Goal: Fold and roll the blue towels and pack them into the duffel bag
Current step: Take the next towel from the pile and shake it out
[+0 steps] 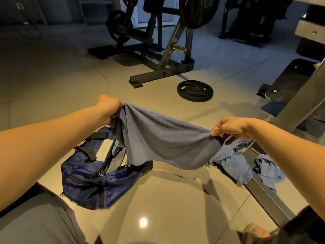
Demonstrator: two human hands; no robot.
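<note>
Both hands, left (pixel 109 107) and right (pixel 228 127), pinch a towel (pixel 163 138) stretched between them above the open bag (pixel 95 176); more towels (pixel 235 164) lie on the floor (pixel 52 81).

1. The towel (pixel 165 138) is soft, matt blue cloth with a fine rib.
2. The duffel bag (pixel 91 187) is navy fabric with a faint sheen.
3. The floor tiles (pixel 167 199) are smooth and glossy, mirroring a light.
4. The machine frame (pixel 159 73) is dull painted metal; the weight plate (pixel 194 91) matt black.
</note>
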